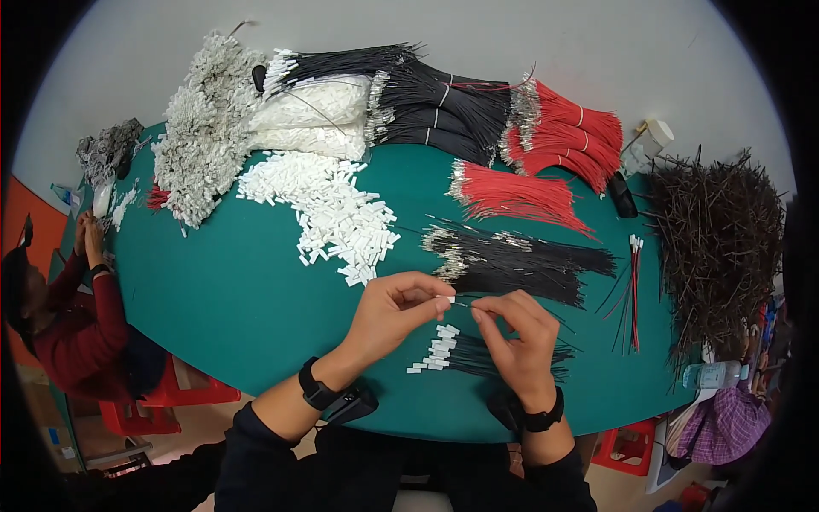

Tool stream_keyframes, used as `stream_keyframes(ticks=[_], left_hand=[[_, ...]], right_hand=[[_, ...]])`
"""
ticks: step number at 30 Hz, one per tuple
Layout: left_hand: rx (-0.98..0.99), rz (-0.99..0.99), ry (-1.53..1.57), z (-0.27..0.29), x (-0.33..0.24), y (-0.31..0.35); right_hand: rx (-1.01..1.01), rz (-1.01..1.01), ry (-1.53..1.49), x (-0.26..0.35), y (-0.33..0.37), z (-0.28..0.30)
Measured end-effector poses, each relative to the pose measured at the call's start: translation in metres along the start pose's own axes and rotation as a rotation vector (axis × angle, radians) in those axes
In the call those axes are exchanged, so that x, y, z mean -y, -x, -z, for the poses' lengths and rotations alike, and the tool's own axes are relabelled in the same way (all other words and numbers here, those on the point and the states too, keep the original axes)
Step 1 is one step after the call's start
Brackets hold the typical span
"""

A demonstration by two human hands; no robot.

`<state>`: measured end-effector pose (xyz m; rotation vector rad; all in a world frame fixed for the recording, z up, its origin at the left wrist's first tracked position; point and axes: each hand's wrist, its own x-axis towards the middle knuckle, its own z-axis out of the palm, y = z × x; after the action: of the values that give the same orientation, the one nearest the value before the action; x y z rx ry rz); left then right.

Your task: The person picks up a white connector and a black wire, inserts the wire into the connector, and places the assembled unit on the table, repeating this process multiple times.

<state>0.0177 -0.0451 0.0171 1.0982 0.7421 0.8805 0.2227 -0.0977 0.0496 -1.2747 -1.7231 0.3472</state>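
Between thumb and forefinger, my left hand (386,314) pinches a small white connector housing (451,299). Just to its right, my right hand (522,334) grips a thin black wire (463,305), its end pointing at the housing. Whether the wire's tip is inside the housing I cannot tell. Below both hands lies a row of black wires with white housings (440,348) on their left ends, partly covered by my right hand. Beyond my hands is a spread of loose black wires with metal terminals (520,260). A heap of loose white housings (333,213) lies to the upper left.
Along the wall sit tied black wire bundles (452,111), red wire bundles (576,128), bagged white parts (311,111) and a tall pile of white-ended pieces (200,128). A dark tangled stack (717,239) stands right on the green table (230,282). Another person (77,333) works at far left.
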Motion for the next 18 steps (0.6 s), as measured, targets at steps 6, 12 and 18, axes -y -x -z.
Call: stream_keyframes(ticks=[6, 12, 18], left_hand=[[-0.027, -0.006, -0.035, -0.0011, -0.0026, 0.0009], [-0.018, 0.000, -0.097, -0.0001, -0.0015, 0.0008], [-0.032, -0.002, -0.111, -0.0018, -0.0032, 0.0013]], right_hand=[[-0.006, -0.005, 0.005, 0.0008, -0.0001, 0.0013], [-0.020, 0.013, 0.003, 0.0011, 0.0002, 0.0015], [-0.017, 0.008, -0.002, 0.0016, -0.0001, 0.0025]])
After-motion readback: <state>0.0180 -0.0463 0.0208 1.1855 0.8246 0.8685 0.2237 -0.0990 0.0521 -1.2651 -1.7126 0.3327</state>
